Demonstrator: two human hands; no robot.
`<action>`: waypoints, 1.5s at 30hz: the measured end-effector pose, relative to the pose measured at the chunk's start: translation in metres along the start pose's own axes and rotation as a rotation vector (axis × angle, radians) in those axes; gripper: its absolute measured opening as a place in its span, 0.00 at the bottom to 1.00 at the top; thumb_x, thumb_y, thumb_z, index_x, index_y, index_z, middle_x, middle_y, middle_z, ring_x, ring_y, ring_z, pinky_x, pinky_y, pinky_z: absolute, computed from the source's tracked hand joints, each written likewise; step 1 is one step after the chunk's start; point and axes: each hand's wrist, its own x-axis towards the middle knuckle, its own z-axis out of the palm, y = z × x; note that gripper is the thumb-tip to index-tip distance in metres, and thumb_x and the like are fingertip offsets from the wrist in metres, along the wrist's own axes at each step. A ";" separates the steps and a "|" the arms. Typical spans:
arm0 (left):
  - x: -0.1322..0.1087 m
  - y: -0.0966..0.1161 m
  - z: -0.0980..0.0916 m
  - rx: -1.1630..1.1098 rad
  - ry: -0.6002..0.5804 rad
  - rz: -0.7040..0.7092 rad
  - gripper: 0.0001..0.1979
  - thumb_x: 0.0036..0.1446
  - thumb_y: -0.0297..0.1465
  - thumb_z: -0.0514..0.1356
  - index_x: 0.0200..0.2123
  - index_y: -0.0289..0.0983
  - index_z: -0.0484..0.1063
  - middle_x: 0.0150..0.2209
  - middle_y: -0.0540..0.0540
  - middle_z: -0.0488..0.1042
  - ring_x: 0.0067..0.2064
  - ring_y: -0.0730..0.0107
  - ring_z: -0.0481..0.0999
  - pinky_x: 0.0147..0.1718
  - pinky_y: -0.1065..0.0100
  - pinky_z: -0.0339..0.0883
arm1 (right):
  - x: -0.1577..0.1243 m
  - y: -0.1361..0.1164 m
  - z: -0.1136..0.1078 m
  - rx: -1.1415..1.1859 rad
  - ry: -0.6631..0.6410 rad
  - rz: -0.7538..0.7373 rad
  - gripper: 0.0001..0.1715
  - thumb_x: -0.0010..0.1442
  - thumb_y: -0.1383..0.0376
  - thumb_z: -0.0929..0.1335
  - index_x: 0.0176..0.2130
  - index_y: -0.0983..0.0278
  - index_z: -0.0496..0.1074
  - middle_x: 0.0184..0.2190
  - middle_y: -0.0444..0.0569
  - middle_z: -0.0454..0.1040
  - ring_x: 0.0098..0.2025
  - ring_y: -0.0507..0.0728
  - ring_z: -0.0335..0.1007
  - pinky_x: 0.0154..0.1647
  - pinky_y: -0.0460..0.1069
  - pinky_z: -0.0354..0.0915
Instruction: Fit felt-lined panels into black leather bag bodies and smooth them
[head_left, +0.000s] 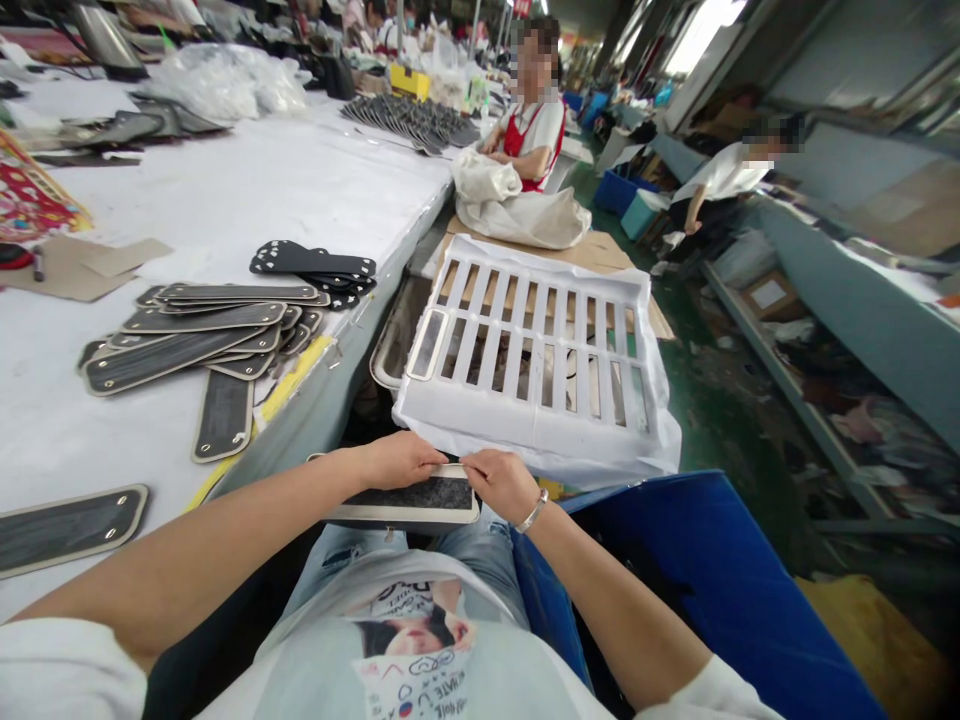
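Note:
Over my lap lies a dark, light-edged long panel with rounded corners (420, 497). My left hand (401, 460) has its fingers closed on the panel's far edge. Close beside it, my right hand (504, 482) pinches the same edge near the panel's right end, a bracelet on its wrist. The fingertips of both hands almost meet, and whatever small detail is between them cannot be made out. Just beyond my hands stands a white slotted rack (525, 400), with a small light-edged dark piece (429, 345) at its left side.
Left, the white-covered table (360, 200) bears a pile of similar panels (187, 335) and black pieces (311, 262). A blue bin (675, 540) stands by my right leg. Beyond the rack, a person in a red apron (529, 140) sits near pale cloth (517, 205); another person (724, 180) bends at right.

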 end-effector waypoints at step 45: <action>-0.043 -0.015 -0.001 0.113 -0.027 -0.136 0.20 0.59 0.28 0.48 0.53 0.41 0.67 0.49 0.48 0.74 0.49 0.67 0.73 0.47 0.72 0.62 | 0.059 0.013 -0.002 0.506 -0.453 0.357 0.15 0.51 0.59 0.70 0.37 0.64 0.79 0.31 0.45 0.79 0.36 0.55 0.73 0.37 0.44 0.66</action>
